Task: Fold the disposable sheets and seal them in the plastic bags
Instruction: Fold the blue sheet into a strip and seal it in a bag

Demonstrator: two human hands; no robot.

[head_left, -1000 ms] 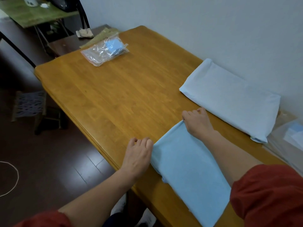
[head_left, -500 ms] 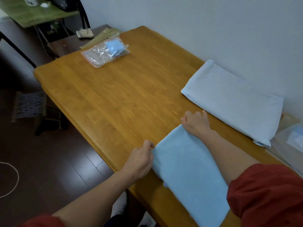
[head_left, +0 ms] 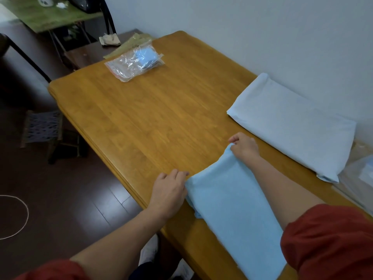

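Note:
A light blue folded disposable sheet (head_left: 232,209) lies along the near edge of the wooden table (head_left: 153,118). My left hand (head_left: 169,190) pinches its near-left corner with curled fingers. My right hand (head_left: 245,147) grips the far corner of the same end, lifting the cloth slightly. A stack of pale folded sheets (head_left: 290,124) lies against the wall to the right. A clear plastic bag holding a folded blue sheet (head_left: 135,62) rests at the table's far left end.
More clear plastic bags (head_left: 361,174) lie at the right edge of the table. A low dark side table (head_left: 90,54) with a crumpled cloth stands beyond the far end. A green table (head_left: 50,17) and a woven stool (head_left: 42,126) stand on the dark floor.
Both hands went from lying on the sheet's left end to pinching its two corners. The far corner has lifted slightly.

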